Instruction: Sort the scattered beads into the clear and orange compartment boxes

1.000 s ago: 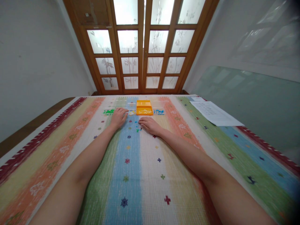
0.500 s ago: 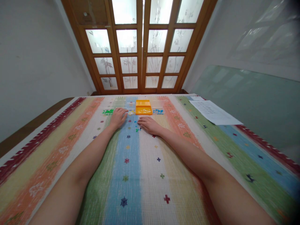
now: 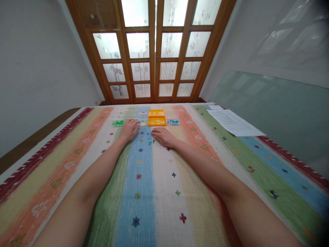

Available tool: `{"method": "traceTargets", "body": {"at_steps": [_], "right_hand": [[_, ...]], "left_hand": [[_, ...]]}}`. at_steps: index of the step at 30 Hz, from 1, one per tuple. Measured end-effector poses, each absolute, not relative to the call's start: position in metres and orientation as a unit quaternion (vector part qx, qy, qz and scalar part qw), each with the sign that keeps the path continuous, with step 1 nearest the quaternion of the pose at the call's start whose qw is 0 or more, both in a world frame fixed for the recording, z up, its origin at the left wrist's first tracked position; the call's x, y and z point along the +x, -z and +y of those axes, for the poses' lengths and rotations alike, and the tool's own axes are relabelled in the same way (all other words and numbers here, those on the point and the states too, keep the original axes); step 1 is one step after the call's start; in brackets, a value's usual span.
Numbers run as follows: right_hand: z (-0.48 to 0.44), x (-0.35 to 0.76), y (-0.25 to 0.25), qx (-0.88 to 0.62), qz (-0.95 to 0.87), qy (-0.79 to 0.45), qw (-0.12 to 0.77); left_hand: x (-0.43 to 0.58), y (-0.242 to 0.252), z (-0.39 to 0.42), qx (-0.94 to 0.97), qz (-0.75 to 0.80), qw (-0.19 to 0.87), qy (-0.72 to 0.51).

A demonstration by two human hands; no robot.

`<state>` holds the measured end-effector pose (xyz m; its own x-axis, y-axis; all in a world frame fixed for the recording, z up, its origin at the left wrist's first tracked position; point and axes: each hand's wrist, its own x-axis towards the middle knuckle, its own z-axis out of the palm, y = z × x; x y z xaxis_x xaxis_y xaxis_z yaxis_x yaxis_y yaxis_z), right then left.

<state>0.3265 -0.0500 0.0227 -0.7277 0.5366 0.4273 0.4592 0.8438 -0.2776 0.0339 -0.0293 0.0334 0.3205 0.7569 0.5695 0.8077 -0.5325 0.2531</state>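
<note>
My left hand (image 3: 130, 129) lies on the tablecloth with fingers stretched forward and thumb apart, between a heap of small green pieces (image 3: 118, 123) and some small yellow and white pieces (image 3: 144, 123). Its fingertips come close to the yellow and white ones. My right hand (image 3: 163, 137) rests flat, fingers pointing left, in front of an open orange box (image 3: 156, 116) that has small pale pieces in its near half. A few loose green and blue pieces (image 3: 150, 142) lie by its fingertips. Nothing shows in either hand, though the undersides are hidden.
Small blue pieces (image 3: 173, 122) lie right of the box, in what looks like a clear tray. Printed sheets of paper (image 3: 232, 122) lie at the right on the striped tablecloth (image 3: 167, 206). Wooden doors with glass panes (image 3: 154, 68) stand beyond the table.
The view has shifted very slightly. Both hands and the pieces stay in the same places.
</note>
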Motion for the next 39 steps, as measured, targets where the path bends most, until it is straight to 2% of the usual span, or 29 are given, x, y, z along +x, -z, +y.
{"method": "traceTargets", "body": {"at_steps": [5, 13, 39], "right_hand": [[-0.042, 0.336, -0.028, -0.316, -0.902, -0.065, 0.286], [-0.01, 0.374, -0.023, -0.479, -0.781, -0.052, 0.398], [0.018, 0.397, 0.004, -0.574, -0.71, -0.058, 0.404]], "left_hand": [[0.034, -0.033, -0.029, -0.815, -0.479, 0.039, 0.323], [0.034, -0.033, -0.029, -0.819, -0.469, 0.027, 0.329], [0.042, -0.038, -0.036, -0.848, -0.452, 0.039, 0.275]]}}
